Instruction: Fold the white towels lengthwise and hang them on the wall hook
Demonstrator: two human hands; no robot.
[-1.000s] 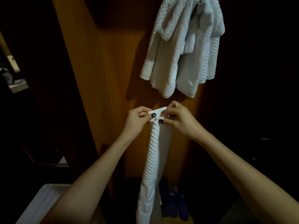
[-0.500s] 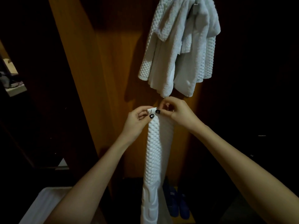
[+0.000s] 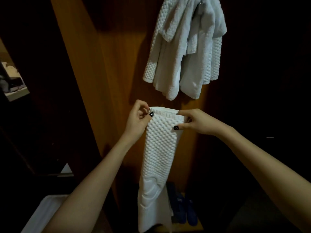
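Observation:
A white waffle-textured towel (image 3: 158, 152) hangs straight down in front of me, folded into a long narrow strip. My left hand (image 3: 137, 119) pinches its top left corner. My right hand (image 3: 196, 122) pinches the top right corner, so the top edge is stretched between them. Above, several white towels (image 3: 183, 49) hang in a bunch from a hook at the top of the wooden wall panel (image 3: 117, 68); the hook itself is hidden by the cloth.
A pair of dark blue slippers (image 3: 183, 209) sits on the floor behind the towel's lower end. A white tray-like surface (image 3: 42, 214) lies at the lower left. Dark cabinet areas flank the wooden panel on both sides.
My hands have moved apart along the towel's top edge, spreading it from a bunched narrow grip into a wider flat strip. The view has shifted slightly.

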